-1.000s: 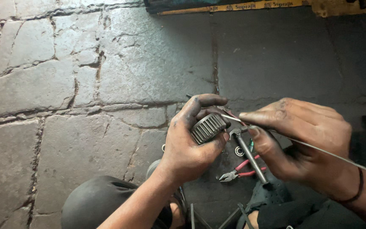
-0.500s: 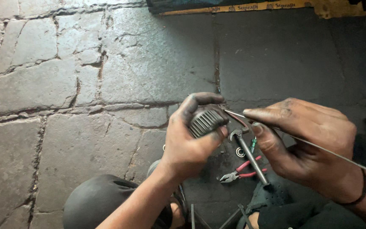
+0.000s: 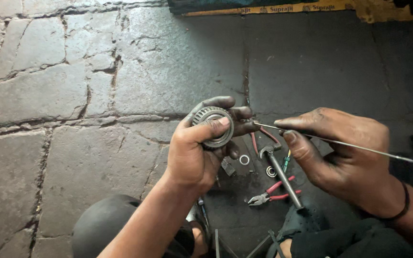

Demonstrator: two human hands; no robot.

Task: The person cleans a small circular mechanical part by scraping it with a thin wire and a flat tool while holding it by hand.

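Grey, cracked stone paving (image 3: 72, 95) is lying under everything. The left hand (image 3: 192, 153) is clamping a round, toothed grey metal gear (image 3: 212, 126), now turned face-up where its teeth were showing a second ago, exposing its bore. The right hand (image 3: 345, 153) is pinching a thin steel rod (image 3: 340, 142), tip just beside the gear. Below the grips, red-handled pliers (image 3: 268, 193) and a steel hammer (image 3: 280, 174) are lying.

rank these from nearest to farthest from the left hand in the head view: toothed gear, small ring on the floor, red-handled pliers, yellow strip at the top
1. Toothed gear: held in the left hand, thumb across its face.
2. Small ring: on the floor just right of that hand.
3. Red-handled pliers: lower right, on the floor.
4. Yellow strip: far off at the top edge.
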